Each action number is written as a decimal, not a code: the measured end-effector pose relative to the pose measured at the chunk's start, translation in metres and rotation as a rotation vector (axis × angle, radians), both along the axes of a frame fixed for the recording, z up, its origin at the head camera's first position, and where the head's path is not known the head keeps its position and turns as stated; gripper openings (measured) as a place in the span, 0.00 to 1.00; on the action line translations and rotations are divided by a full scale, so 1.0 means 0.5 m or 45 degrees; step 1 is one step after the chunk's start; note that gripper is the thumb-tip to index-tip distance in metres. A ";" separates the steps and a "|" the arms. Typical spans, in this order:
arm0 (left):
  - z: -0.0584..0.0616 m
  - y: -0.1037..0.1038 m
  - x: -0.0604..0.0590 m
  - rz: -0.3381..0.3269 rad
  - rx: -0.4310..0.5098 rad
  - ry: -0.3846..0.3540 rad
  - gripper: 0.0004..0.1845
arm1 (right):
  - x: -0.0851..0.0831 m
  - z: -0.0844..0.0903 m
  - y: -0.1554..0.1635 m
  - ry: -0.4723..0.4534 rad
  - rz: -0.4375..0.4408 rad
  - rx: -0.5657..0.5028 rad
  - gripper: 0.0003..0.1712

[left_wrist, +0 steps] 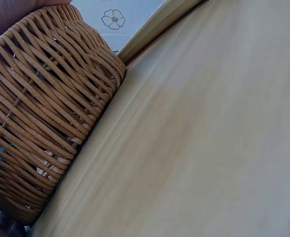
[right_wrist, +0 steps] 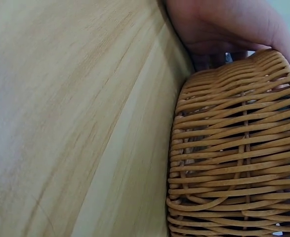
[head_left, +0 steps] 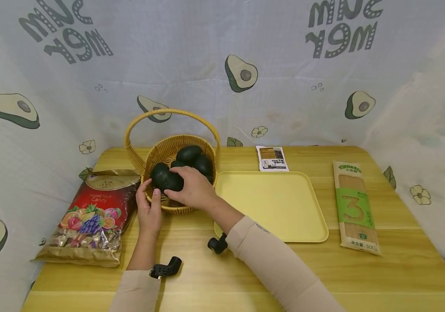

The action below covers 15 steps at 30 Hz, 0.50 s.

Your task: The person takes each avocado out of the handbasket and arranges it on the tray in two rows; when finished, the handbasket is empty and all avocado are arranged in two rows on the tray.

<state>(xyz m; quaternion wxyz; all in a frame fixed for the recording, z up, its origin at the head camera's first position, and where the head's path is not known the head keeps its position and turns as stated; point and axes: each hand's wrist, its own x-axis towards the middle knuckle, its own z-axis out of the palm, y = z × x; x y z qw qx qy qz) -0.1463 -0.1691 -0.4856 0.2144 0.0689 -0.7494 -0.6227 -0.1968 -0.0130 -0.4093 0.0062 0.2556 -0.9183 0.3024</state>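
A wicker basket (head_left: 173,207) with a tall loop handle (head_left: 168,112) stands on the wooden table (head_left: 246,277) and holds several dark avocados (head_left: 189,154). My right hand (head_left: 172,185) reaches over the basket's near rim and grips one dark avocado (head_left: 161,177) there. My left hand (head_left: 148,200) cups the basket's near-left wall, thumb up against the weave. The left wrist view shows the basket wall (left_wrist: 41,113) close up, with bits of my hand at its edges. In the right wrist view my palm (right_wrist: 224,29) lies above the basket's rim (right_wrist: 233,158); the avocado is hidden there.
A yellow tray (head_left: 273,203) lies just right of the basket. A bag of mixed fruit candy (head_left: 93,216) lies at the left. A long pack of noodles (head_left: 357,208) lies at the right, and a small sachet (head_left: 272,158) behind the tray. Avocado-print cloth walls the table.
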 end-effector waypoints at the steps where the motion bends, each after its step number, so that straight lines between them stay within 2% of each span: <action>1: 0.000 0.000 0.000 -0.002 -0.005 -0.005 0.23 | 0.000 0.000 0.001 0.005 -0.003 -0.023 0.39; 8: 0.004 0.000 0.003 -0.010 -0.006 -0.011 0.24 | 0.002 0.002 0.012 -0.012 0.002 -0.248 0.39; 15: 0.003 -0.001 0.003 0.006 -0.005 0.007 0.24 | 0.012 0.014 0.041 0.015 -0.049 -0.506 0.37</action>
